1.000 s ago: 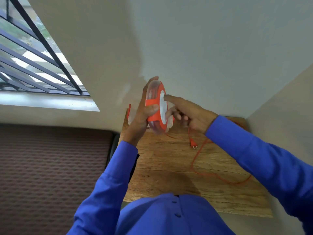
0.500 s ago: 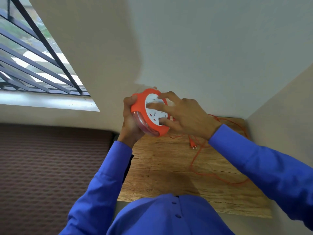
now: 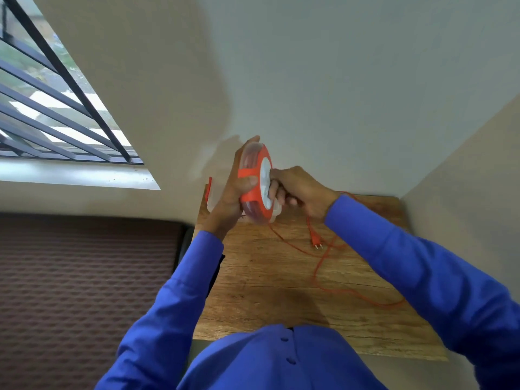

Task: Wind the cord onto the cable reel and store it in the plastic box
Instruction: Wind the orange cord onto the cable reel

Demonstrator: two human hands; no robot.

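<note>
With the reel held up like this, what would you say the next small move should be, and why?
Probably another turn of the reel's white centre with the right hand while the left hand steadies the cable reel. Much orange cord lies loose on the wooden table, and the plug is not yet drawn in.

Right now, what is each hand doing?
Left hand: closed around the reel, holding it on edge above the table.
Right hand: fingers curled at the reel's white face; what it grips cannot be told.
</note>
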